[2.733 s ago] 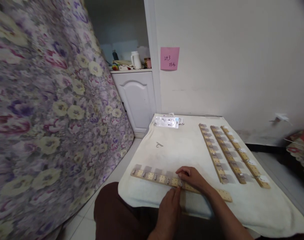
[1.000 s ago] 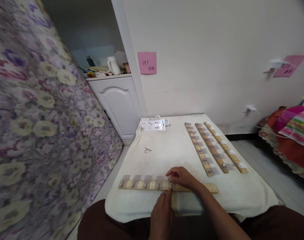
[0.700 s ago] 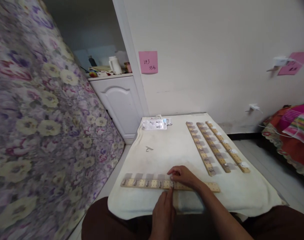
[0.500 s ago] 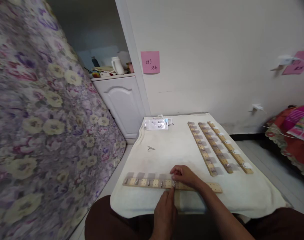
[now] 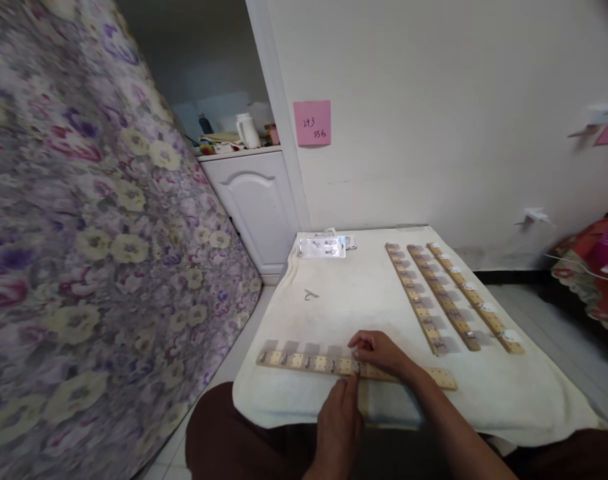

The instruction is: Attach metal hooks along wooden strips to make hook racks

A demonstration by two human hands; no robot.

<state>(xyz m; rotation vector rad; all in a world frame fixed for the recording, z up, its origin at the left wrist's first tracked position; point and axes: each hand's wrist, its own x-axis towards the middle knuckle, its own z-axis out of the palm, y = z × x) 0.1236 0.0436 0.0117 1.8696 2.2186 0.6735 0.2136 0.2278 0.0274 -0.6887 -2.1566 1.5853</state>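
Observation:
A long wooden strip [image 5: 309, 363] with rows of small holes and several metal hooks lies across the near edge of the cloth-covered table [image 5: 364, 300]. My right hand [image 5: 381, 353] rests on the strip's middle, fingers pinched at a small metal hook [image 5: 357, 367]. My left hand [image 5: 340, 417] comes up from below, its fingertips pressed together at the same hook. What sits between the fingertips is too small to make out clearly.
Three more wooden hook strips [image 5: 451, 303] lie side by side at the table's right. A clear packet of hooks [image 5: 321, 247] sits at the far left corner, a loose metal hook [image 5: 311, 295] nearer. A floral mattress [image 5: 84, 233] leans at left; a white cabinet [image 5: 257, 200] stands behind.
Only the camera view has shifted sideways and back. Both hands have stayed pinched at the same spot on the near strip.

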